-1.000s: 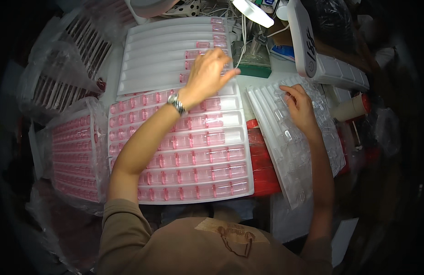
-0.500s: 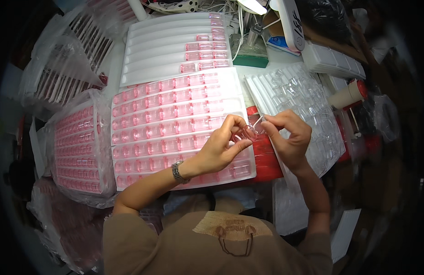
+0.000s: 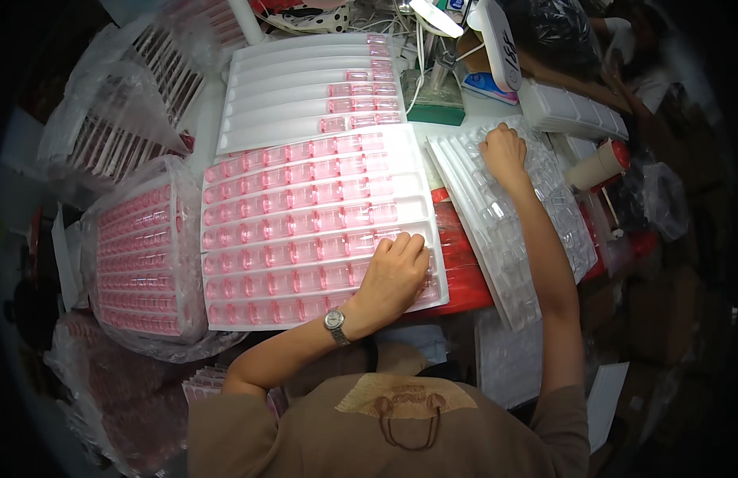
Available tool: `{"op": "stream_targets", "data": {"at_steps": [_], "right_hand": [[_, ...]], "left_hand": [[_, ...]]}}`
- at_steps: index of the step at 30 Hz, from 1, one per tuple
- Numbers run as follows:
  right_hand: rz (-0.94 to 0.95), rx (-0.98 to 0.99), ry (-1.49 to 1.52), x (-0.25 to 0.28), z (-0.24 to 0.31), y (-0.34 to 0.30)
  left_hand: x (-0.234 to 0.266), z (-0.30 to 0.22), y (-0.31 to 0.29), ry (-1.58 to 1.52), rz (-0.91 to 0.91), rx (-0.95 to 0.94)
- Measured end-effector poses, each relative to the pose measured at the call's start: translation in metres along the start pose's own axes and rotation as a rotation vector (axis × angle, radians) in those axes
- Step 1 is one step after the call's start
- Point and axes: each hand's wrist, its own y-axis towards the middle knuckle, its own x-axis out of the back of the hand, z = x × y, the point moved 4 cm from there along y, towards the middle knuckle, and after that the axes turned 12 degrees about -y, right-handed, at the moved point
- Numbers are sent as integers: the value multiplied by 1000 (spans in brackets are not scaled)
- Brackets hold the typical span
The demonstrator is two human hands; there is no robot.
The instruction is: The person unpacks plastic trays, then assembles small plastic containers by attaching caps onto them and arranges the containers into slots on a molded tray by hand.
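My left hand (image 3: 391, 275) is over the lower right part of a white tray (image 3: 414, 209) with rows of small pink see-through cylinders (image 3: 304, 239). Its fingers curl downward onto the pieces there, and what they hold, if anything, is hidden beneath. Farther away on the right, my right hand (image 3: 504, 151) reaches to the far part of a tray (image 3: 458, 171) heaped with clear plastic pieces (image 3: 536, 171). Its fingers bend down among those pieces; the fingertips are partly hidden, so I cannot make out what is in them.
Behind the pink tray lies a white ridged tray (image 3: 285, 80) with pink pieces at its right end. A plastic-wrapped pink tray (image 3: 138, 259) stands at left. A green block (image 3: 437, 110), a lamp head (image 3: 496, 44), white boxes (image 3: 572, 110) and a red-ended cylinder (image 3: 596, 166) are beyond.
Before, both hands met above the red surface, holding a pink ring-like piece and a clear piece. They have parted: the left moved down-left onto the pink tray, the right away to the clear pieces.
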Motion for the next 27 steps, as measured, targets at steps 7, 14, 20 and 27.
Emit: {"op": "stream_targets", "data": {"at_steps": [7, 14, 20, 27], "right_hand": [[41, -120, 879, 31, -9, -3], [286, 360, 1460, 160, 66, -98], [633, 294, 1510, 120, 89, -69], [307, -102, 1403, 53, -10, 2]], "left_hand": [[28, 10, 9, -463, -137, 3], [83, 37, 8, -756, -223, 37], [101, 76, 26, -833, -263, -9], [160, 238, 71, 5, -180, 238]]}}
